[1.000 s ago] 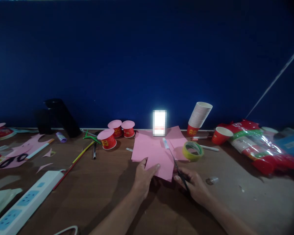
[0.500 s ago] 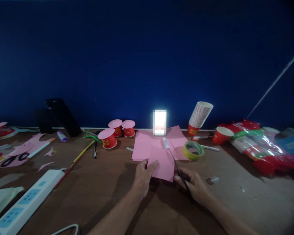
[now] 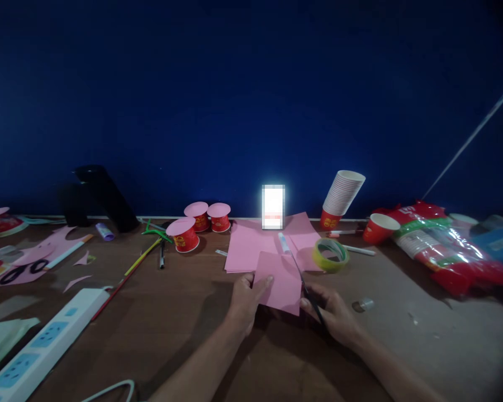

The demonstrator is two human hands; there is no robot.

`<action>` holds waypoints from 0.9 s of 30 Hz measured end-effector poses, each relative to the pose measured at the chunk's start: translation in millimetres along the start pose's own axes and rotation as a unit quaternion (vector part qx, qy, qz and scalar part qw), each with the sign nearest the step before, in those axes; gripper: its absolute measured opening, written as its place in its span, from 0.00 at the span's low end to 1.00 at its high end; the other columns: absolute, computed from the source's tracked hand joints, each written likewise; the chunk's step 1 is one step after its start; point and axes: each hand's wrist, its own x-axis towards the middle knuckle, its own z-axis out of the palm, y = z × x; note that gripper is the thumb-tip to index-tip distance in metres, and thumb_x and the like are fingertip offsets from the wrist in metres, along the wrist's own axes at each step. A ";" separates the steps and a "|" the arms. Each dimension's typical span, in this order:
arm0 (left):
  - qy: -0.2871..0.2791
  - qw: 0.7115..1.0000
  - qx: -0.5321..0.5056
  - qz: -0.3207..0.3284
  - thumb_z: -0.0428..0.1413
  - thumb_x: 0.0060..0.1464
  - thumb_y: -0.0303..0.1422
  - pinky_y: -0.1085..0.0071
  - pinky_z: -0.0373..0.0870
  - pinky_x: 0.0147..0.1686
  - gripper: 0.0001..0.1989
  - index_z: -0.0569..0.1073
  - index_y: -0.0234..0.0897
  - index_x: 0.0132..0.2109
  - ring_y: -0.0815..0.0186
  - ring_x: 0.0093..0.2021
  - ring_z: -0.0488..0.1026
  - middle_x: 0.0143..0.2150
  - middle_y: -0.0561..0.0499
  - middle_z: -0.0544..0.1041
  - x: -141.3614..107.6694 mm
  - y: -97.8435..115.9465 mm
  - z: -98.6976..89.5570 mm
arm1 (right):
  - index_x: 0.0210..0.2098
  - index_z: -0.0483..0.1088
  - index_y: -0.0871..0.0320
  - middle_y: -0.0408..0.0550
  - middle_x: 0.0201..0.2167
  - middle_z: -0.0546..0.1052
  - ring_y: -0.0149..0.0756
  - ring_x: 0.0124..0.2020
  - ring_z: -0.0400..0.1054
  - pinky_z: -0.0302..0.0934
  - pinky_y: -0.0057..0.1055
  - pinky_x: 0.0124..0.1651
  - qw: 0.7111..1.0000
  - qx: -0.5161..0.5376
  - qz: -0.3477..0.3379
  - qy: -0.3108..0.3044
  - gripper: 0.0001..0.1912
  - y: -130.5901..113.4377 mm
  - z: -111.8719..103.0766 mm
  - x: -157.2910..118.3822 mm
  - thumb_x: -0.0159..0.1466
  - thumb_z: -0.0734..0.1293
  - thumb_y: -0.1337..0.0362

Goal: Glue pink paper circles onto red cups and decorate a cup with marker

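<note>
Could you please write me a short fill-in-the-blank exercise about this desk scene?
The paper in the left hand is coloured ____.
The right hand holds a pair of ____.
The power strip lies nearer the ____ hand.
The tall stack of cups leans to the ____.
Missing words: pink; scissors; left; right.

- Brown wooden table [image 3: 159, 312]; clock directions run from the pink sheets [image 3: 245, 240] lying on it.
- Nine to ten o'clock: three red cups [image 3: 200, 224] topped with pink discs.
- Two: a tall stack of paper cups [image 3: 341, 194].
- Three: a single red cup [image 3: 376, 233], then a shiny red bag [image 3: 452, 279].
- Four: a small clear cylinder [image 3: 365, 305].
- Eight: a white power strip [image 3: 46, 346].
</note>
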 end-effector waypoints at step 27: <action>0.001 1.000 -0.006 0.005 0.66 0.41 0.39 0.70 0.69 0.28 0.19 0.77 0.27 0.35 0.64 0.26 0.74 0.28 0.45 0.79 -0.3 3.1 -0.4 | 0.39 0.74 0.62 0.40 0.20 0.67 0.28 0.21 0.56 0.52 0.24 0.23 0.999 -0.007 0.037 -0.015 0.20 -9.5 -0.9 0.5 0.60 0.66 0.50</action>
